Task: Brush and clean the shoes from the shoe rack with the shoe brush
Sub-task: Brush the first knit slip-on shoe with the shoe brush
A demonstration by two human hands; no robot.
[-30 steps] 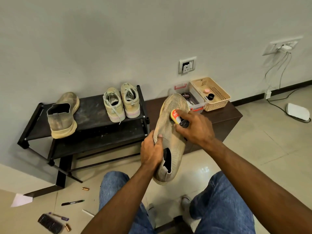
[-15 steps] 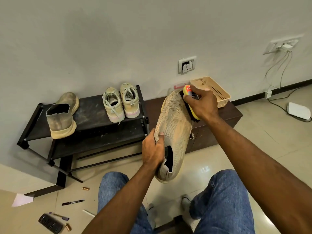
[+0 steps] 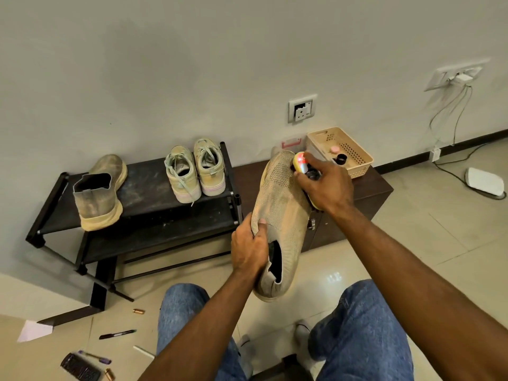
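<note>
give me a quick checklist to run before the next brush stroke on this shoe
1. Left hand grips the beige knit shoe near its opening: ok.
2. Right hand grips the shoe brush: ok.
3. Brush lies against the toe end of the shoe: ok.
4. Bristles flat on the knit: cannot tell, the hand hides them.
5. Shoe held in the air, apart from the shoe rack and the cabinet: ok.
6. Shoes waiting on the rack: the matching knit shoe and a pair of laced sneakers: ok.
</note>
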